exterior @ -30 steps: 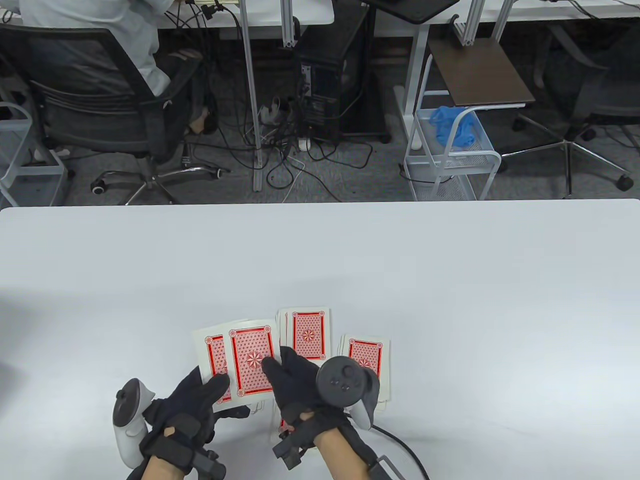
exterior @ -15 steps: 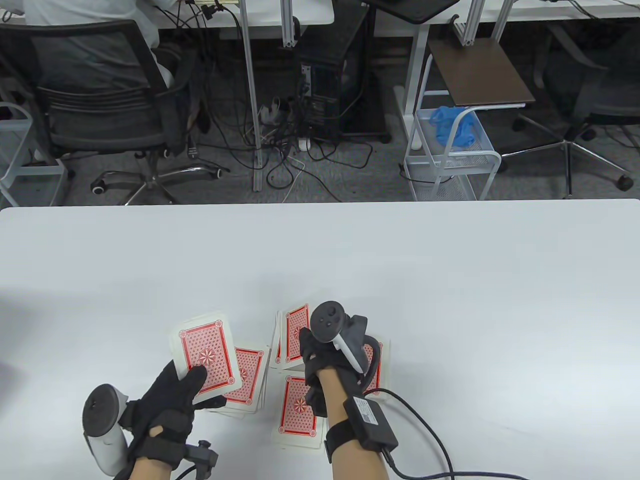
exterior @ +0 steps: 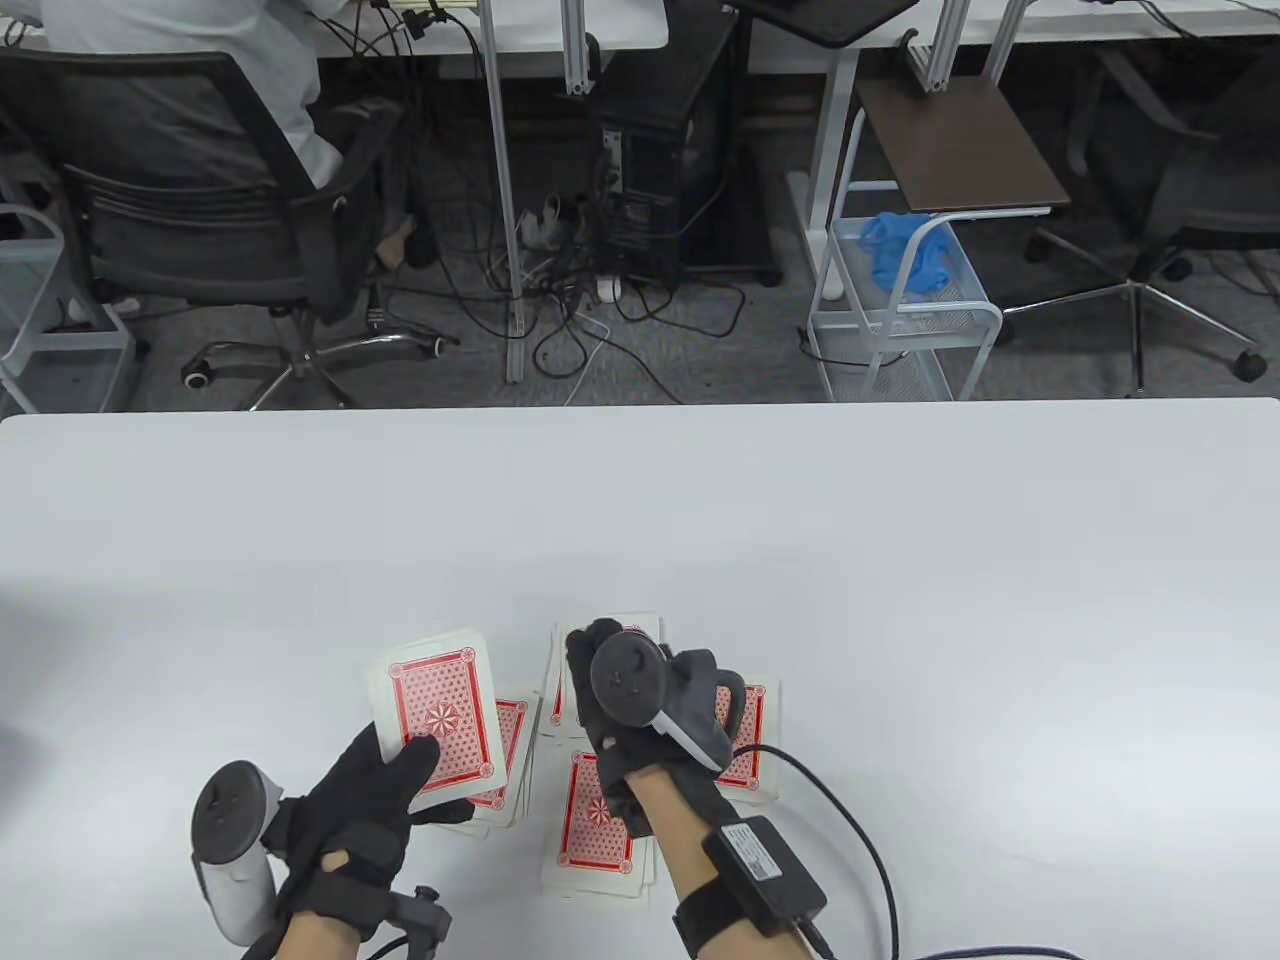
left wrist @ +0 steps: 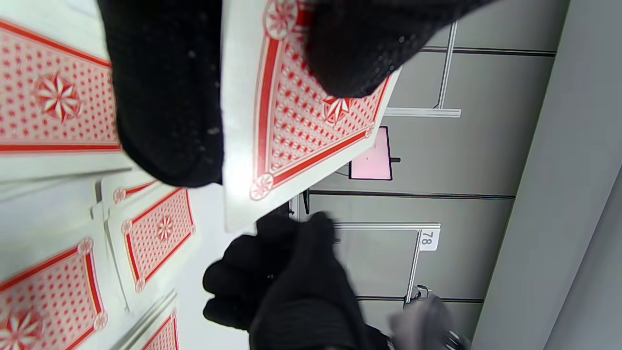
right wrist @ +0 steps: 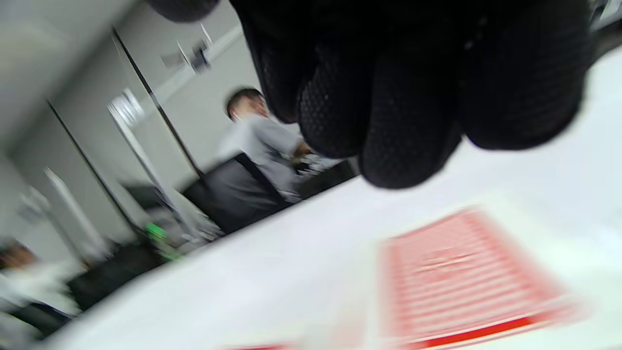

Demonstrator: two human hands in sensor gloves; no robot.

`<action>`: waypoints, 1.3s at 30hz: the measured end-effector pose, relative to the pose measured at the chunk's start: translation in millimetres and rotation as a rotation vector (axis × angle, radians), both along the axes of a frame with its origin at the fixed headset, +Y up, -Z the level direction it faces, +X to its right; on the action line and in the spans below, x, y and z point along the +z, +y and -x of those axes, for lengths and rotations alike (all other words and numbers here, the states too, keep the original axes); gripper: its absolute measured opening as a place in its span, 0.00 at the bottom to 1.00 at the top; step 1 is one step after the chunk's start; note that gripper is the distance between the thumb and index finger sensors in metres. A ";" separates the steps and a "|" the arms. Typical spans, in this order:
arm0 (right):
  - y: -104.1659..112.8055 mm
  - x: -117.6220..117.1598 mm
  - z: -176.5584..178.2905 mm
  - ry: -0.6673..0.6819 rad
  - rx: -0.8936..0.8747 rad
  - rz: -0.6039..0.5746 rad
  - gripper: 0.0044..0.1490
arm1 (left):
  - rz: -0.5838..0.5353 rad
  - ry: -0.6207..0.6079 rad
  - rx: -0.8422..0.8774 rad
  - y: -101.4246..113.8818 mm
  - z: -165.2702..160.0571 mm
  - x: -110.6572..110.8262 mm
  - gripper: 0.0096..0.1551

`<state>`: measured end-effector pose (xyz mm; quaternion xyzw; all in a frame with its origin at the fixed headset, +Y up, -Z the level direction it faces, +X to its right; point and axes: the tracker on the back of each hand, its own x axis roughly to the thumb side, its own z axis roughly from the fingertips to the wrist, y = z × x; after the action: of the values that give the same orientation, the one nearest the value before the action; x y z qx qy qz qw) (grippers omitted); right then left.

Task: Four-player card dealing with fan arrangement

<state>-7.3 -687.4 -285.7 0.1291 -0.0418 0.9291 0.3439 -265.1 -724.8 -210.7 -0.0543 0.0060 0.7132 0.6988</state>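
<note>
Left wrist view shows the only readable writing: a small white tag with "78" [left wrist: 426, 238] on a frame in the background. The card backs carry a red dotted pattern with a pinwheel in the middle and no words.

The left hand [exterior: 355, 810] holds the deck [exterior: 440, 712] face down, thumb curled over the top card and fingers under it. Just below this grip, on the white table [exterior: 900, 560], lies one dealt pile [exterior: 508, 745], partly hidden by the deck. To the right of the grip lies a second pile [exterior: 598, 830], and beyond it the right hand [exterior: 615, 715] hovers over a third pile [exterior: 556, 680], with a fourth pile [exterior: 752, 745] just past it. The right-hand fingers [right wrist: 388, 121] are curled together; I cannot tell if they pinch a card, because this view is blurred.

Behind the table stand an office chair [exterior: 190, 200] with a seated person [exterior: 200, 60], a computer tower [exterior: 655, 170] with many cables, and a white cart [exterior: 900, 310] holding blue gloves [exterior: 905, 250].
</note>
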 end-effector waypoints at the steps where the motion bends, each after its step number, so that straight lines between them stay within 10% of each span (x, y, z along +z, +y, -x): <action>1: 3.9 9.4 1.2 0.033 -0.045 0.011 0.44 | 0.005 -0.012 0.011 -1.2 -3.7 0.3 0.27; 12: 2.5 68.9 -5.9 0.041 -0.076 -0.175 0.27 | 0.056 -0.166 0.212 -12.5 -40.0 5.8 0.26; 24: -24.6 32.8 -70.6 0.045 -0.643 0.215 0.29 | 0.076 -0.106 0.152 -17.3 -27.5 2.0 0.27; 30: -32.1 18.2 -131.7 -0.171 -0.166 0.243 0.24 | 0.060 -0.097 0.168 -14.5 -24.4 0.9 0.27; 39: -68.6 6.5 -126.5 -0.328 0.506 0.270 0.26 | 0.041 -0.102 0.115 -13.4 -22.8 0.8 0.27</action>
<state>119.1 -756.0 -279.3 -0.0627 0.0603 0.9907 0.1049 -242.3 -738.2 -209.9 -0.1050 -0.0183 0.7484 0.6547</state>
